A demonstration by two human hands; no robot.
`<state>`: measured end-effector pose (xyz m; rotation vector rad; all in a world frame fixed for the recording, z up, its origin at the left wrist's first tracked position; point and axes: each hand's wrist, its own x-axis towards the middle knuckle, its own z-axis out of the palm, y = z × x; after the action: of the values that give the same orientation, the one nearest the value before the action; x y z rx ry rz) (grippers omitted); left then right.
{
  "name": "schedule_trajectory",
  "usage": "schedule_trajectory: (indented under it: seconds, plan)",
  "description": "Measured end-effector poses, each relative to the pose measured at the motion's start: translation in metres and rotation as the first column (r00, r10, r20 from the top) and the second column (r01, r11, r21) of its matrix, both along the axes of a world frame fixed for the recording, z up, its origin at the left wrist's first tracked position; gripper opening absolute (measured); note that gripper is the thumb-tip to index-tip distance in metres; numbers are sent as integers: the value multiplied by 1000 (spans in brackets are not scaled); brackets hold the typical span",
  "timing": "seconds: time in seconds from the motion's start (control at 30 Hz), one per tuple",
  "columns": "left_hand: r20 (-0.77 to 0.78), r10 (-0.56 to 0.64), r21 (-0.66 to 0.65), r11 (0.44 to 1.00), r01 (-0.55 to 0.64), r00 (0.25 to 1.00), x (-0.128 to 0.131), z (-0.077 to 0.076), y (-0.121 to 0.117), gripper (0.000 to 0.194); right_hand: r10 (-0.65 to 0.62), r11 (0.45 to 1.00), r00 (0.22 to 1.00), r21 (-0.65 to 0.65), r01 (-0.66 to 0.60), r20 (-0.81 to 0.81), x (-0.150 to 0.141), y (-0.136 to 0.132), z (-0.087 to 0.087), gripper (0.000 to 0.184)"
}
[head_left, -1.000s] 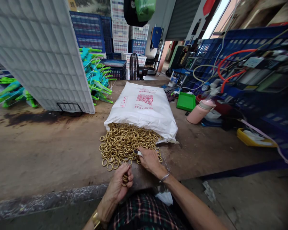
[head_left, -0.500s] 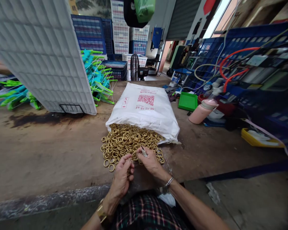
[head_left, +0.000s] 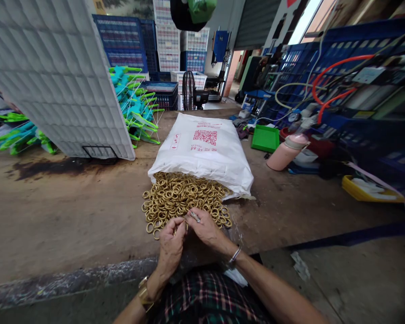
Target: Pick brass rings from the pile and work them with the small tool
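Note:
A heap of brass rings [head_left: 180, 198] spills from the open mouth of a white sack [head_left: 204, 150] lying on the worn brown table [head_left: 70, 216]. My left hand [head_left: 171, 245] is closed at the near edge of the heap, its fingers curled round some rings. My right hand [head_left: 204, 229] sits just to its right, fingertips pinched on a small pale thing I cannot make out, touching the left hand's fingertips over the rings. A bracelet circles my right wrist, a gold watch my left.
A white quilted panel [head_left: 57, 76] leans at the back left beside green and teal plastic parts [head_left: 137, 108]. A green tray [head_left: 265, 138], a pink flask [head_left: 285, 153] and a yellow tray [head_left: 367, 191] stand at the right. Stacked crates and a fan fill the back.
My left hand has moved up from the table's near edge to the heap. My right hand has drawn back and left, so the two hands now meet.

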<state>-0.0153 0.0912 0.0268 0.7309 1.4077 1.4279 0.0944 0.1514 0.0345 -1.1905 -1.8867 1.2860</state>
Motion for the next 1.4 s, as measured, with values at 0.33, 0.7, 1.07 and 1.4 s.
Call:
schedule_trajectory:
  seconds: [0.33, 0.7, 1.07, 1.4]
  plan:
    - [261, -195, -46, 976, 214, 945, -1, 7, -3, 29, -19, 998, 999, -63, 17, -31, 2, 3, 1, 24]
    - [228, -114, -61, 989, 131, 967, -1, 3, -2, 34, 34, 897, 815, 342, -280, 579, 11, -6, 0, 15]
    - [89, -147, -21, 989, 149, 985, -3, -2, -2, 34, 65, 899, 738, 282, -336, 671, 8, -5, 3, 20]
    - [265, -332, -20, 937, 350, 905, 3, 27, -17, 36, -141, 913, 695, 364, -184, 705, 17, 23, 14, 19]
